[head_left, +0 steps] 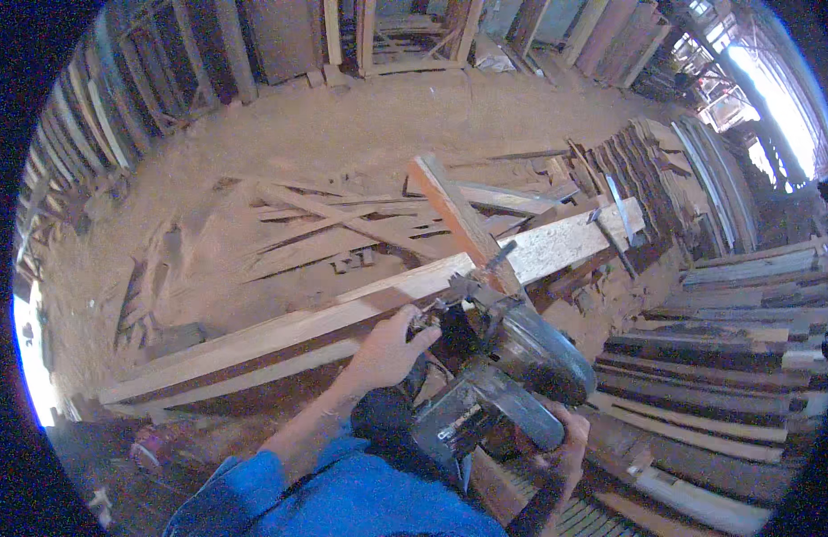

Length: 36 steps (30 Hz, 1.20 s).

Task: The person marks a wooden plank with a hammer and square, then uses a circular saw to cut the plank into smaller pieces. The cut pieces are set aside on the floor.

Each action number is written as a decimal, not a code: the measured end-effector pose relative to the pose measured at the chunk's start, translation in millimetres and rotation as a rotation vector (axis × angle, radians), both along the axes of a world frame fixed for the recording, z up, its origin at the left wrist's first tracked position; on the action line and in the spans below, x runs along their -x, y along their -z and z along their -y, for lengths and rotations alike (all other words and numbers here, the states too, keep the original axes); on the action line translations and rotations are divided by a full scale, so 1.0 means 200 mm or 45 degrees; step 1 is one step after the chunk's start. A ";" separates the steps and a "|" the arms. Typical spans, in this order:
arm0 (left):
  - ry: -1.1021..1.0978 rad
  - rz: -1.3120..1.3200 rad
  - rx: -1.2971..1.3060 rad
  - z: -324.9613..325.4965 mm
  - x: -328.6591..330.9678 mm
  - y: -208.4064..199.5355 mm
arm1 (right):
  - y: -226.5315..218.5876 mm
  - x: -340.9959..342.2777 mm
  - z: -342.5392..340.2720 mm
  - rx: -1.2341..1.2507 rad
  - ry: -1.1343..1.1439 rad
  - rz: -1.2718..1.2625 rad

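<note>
I hold a dark, worn circular saw (544, 353) in front of my body, its rounded blade guard facing up. My left hand (392, 345) is closed on a metal part at the saw's front left side. At the rear, my right hand (566, 443) wraps round the handle, its fingers partly hidden by the saw body. The saw's front end rests at the near end of a reddish-brown timber piece (450, 206). That piece lies across a long pale beam (315, 313), which runs from lower left to upper right. The blade is hidden.
Loose offcuts and slats (333, 219) lie on the dusty ground (342, 121) beyond the beam. Stacked boards (718, 358) fill the right side. A clamp-like metal bar (615, 242) crosses the beam's far end. Planks (145, 89) and door frames (414, 63) lean along the back.
</note>
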<state>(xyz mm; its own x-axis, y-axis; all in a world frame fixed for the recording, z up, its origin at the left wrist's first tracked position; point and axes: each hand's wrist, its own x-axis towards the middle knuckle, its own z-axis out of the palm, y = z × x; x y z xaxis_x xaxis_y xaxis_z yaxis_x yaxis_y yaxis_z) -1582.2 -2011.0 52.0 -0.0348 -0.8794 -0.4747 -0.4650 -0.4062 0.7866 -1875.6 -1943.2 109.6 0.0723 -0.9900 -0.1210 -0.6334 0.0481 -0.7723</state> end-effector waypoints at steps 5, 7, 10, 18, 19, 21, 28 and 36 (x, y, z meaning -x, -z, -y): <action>0.007 -0.015 0.002 0.39 0.44 0.34 | 0.14 0.41 0.47 0.135 -0.225 -0.222; 0.016 -0.098 -0.084 0.52 0.56 0.45 | 0.13 0.48 0.68 0.168 -0.278 -0.490; 0.082 -0.053 -0.100 0.59 0.60 0.56 | 0.13 0.47 0.96 0.023 -0.411 -0.449; -0.190 0.057 -0.173 0.56 0.57 0.60 | 0.32 0.24 1.62 0.003 -0.968 -0.695; -0.214 0.119 -0.239 0.53 0.58 0.59 | 0.36 0.20 1.68 0.019 -1.033 -0.688; -0.276 0.151 -0.315 0.51 0.60 0.59 | 0.44 0.13 1.79 0.147 -1.193 -0.629; -0.549 0.147 -0.306 0.57 0.90 0.74 | 0.81 0.02 2.06 0.166 -1.590 -0.357; -0.867 0.315 -0.290 0.81 1.20 0.89 | 1.05 0.07 2.16 0.075 -1.647 -0.094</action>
